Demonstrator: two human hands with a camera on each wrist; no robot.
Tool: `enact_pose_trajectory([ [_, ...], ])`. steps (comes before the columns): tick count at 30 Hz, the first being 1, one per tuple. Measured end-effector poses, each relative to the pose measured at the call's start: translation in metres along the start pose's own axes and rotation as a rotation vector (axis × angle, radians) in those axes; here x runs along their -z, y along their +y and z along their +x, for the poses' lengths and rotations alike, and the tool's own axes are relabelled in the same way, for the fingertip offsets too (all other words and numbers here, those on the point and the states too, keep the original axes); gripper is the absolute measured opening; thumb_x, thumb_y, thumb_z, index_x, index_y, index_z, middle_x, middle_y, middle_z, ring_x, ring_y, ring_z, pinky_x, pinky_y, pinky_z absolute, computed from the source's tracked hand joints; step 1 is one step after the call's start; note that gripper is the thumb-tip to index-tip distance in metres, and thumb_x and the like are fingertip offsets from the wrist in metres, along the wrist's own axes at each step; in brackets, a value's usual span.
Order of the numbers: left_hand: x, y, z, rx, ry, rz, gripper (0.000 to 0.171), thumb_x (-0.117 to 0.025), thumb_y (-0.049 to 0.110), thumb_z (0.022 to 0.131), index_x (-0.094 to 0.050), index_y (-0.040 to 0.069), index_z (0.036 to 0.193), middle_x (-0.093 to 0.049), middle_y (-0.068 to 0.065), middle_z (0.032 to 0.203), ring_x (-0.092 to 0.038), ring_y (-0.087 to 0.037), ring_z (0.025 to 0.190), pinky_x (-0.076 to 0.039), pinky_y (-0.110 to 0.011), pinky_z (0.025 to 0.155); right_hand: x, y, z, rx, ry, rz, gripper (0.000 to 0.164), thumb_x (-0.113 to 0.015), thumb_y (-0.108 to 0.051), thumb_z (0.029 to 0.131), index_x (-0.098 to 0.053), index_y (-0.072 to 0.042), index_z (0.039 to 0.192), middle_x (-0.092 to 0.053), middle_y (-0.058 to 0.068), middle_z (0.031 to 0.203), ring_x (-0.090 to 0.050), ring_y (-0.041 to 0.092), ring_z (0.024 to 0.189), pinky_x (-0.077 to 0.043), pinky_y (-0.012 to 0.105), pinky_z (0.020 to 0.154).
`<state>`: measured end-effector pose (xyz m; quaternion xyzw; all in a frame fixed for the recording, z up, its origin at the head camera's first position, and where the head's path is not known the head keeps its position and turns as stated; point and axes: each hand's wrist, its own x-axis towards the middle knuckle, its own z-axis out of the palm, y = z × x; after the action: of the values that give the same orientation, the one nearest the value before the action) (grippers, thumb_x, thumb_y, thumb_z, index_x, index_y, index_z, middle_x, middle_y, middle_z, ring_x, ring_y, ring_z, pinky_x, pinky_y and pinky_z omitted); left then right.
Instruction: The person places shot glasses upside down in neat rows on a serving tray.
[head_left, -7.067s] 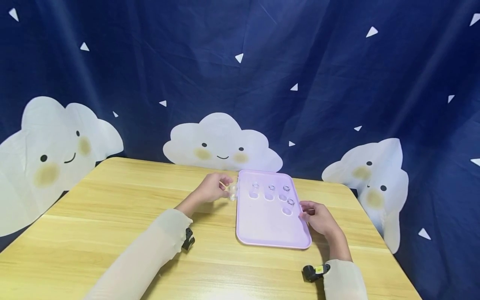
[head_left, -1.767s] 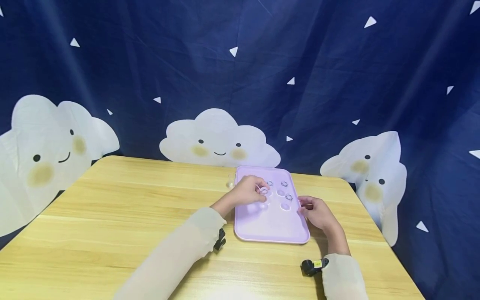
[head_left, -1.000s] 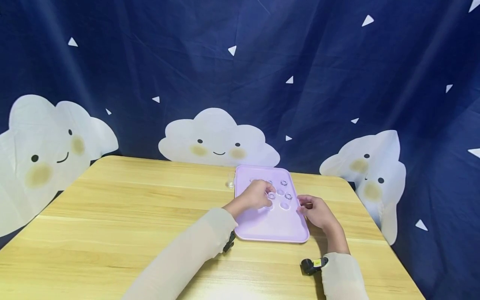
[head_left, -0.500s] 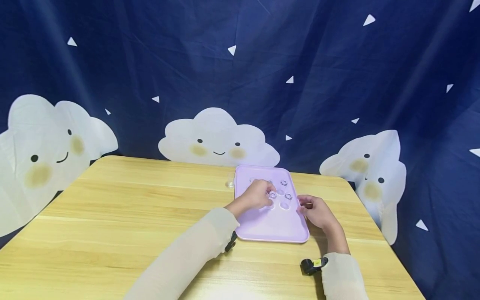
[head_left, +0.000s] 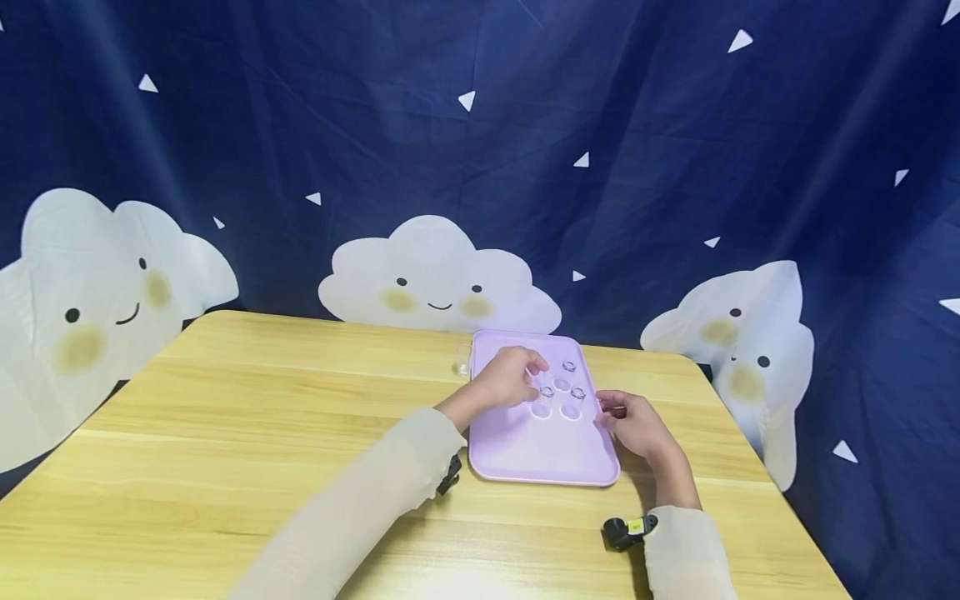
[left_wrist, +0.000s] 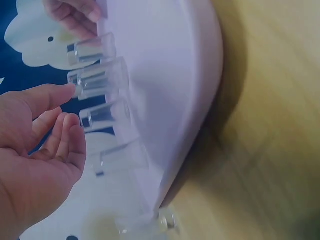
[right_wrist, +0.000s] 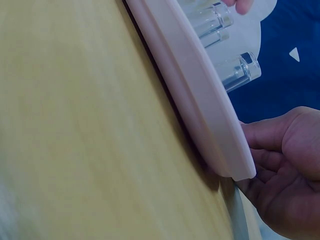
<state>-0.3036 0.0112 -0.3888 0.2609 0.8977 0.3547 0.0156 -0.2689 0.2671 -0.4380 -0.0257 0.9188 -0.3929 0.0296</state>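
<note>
Several small clear glasses stand upside down on a lilac tray [head_left: 543, 462]. My left hand [head_left: 510, 377] is over the tray, thumb and fingers spread apart beside the front-row glass [head_left: 541, 410]. In the left wrist view, one fingertip lies at the thick base of a glass [left_wrist: 102, 80], and whether it touches cannot be told. Part of the back row is hidden by this hand in the head view. At the tray's right edge my right hand [head_left: 636, 429] holds the rim, its thumb [right_wrist: 265, 134] against the side and the other fingers bent below.
Another clear glass [head_left: 463, 360] stands upright on the wooden table [head_left: 247, 433], just left of the tray. Behind the table hangs a dark blue curtain [head_left: 420, 108] with cloud prints. A small black camera [head_left: 626, 532] sits at the right sleeve.
My left hand carried a glass from the tray's left side to the front row, then let go and drew slightly back and left. My right hand stays on the rim.
</note>
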Motion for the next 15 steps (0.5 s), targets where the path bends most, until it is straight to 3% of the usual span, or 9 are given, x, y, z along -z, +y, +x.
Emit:
enact_pose_trajectory([
  [9, 0.022, -0.018, -0.006, -0.008, 0.052, -0.011, 0.038, -0.079, -0.004, 0.081, -0.070, 0.000, 0.118, -0.070, -0.012, 0.109, -0.063, -0.017, 0.091, -0.053, -0.026, 0.085, 0.000, 0.001, 0.001, -0.012, 0.005, -0.012, 0.043, -0.062, -0.003, 0.097, -0.058, 0.002, 0.139, -0.066, 0.020, 0.123, -0.062, 0.030, 0.105, -0.054, 0.041, 0.089],
  [15, 0.038, -0.028, -0.015, 0.046, 0.069, -0.046, 0.038, -0.076, -0.006, 0.083, -0.068, -0.002, 0.121, -0.068, -0.018, 0.115, -0.061, -0.021, 0.093, -0.053, -0.032, 0.087, 0.000, 0.002, 0.002, -0.002, 0.002, -0.014, 0.043, -0.063, -0.003, 0.096, -0.058, 0.003, 0.139, -0.066, 0.020, 0.122, -0.062, 0.031, 0.105, -0.054, 0.039, 0.088],
])
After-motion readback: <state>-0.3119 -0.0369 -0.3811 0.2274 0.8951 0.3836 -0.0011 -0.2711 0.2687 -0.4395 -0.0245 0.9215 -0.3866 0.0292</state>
